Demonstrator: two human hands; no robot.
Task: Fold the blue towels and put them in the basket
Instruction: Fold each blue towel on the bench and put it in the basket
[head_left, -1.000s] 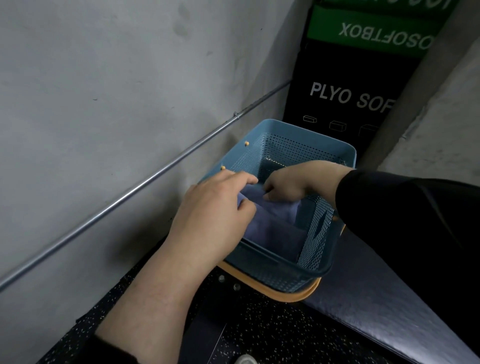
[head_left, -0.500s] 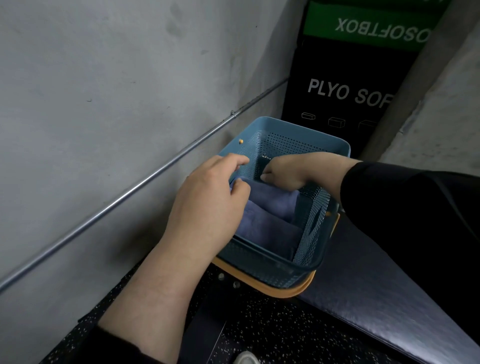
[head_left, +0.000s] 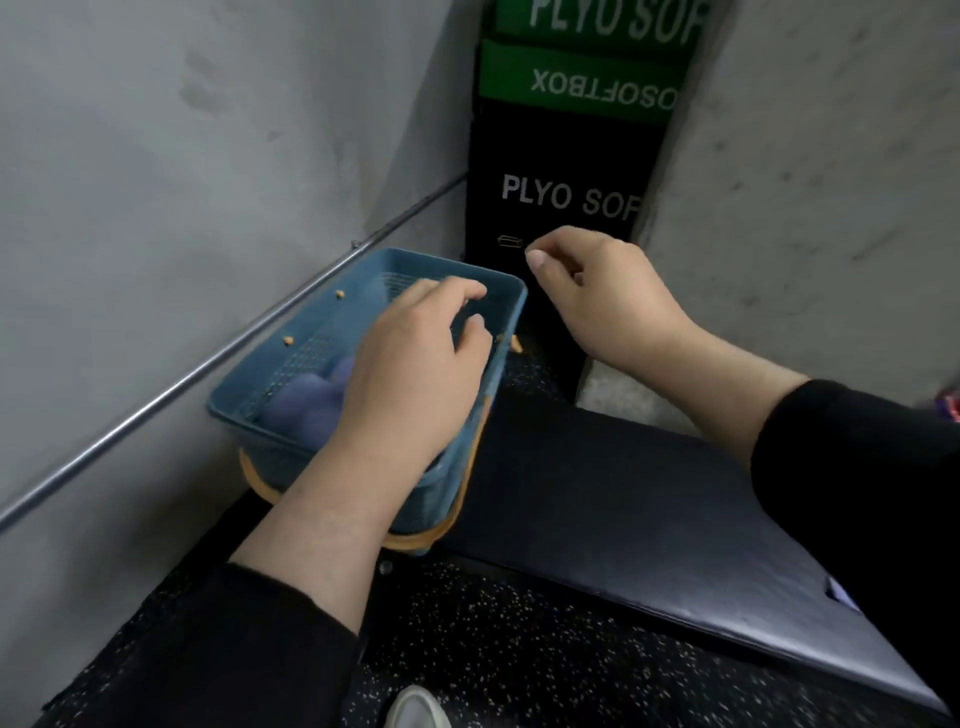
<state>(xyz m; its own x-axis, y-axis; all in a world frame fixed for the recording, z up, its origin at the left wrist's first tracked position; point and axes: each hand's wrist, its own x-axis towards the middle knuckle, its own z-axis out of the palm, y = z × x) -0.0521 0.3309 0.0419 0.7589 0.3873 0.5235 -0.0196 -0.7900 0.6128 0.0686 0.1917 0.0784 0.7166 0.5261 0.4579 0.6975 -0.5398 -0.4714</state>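
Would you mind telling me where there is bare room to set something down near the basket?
The dark mat, right of the basket and below the right hand, is bare across its middle. The speckled floor in front of it is open too. It is crowded inside the basket, where the blue towels lie under the left hand.

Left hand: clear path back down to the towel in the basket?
Probably yes. The left hand hovers over the open-topped basket, holding nothing, and the blue towel lies uncovered just beneath it; the right hand is off to the side.
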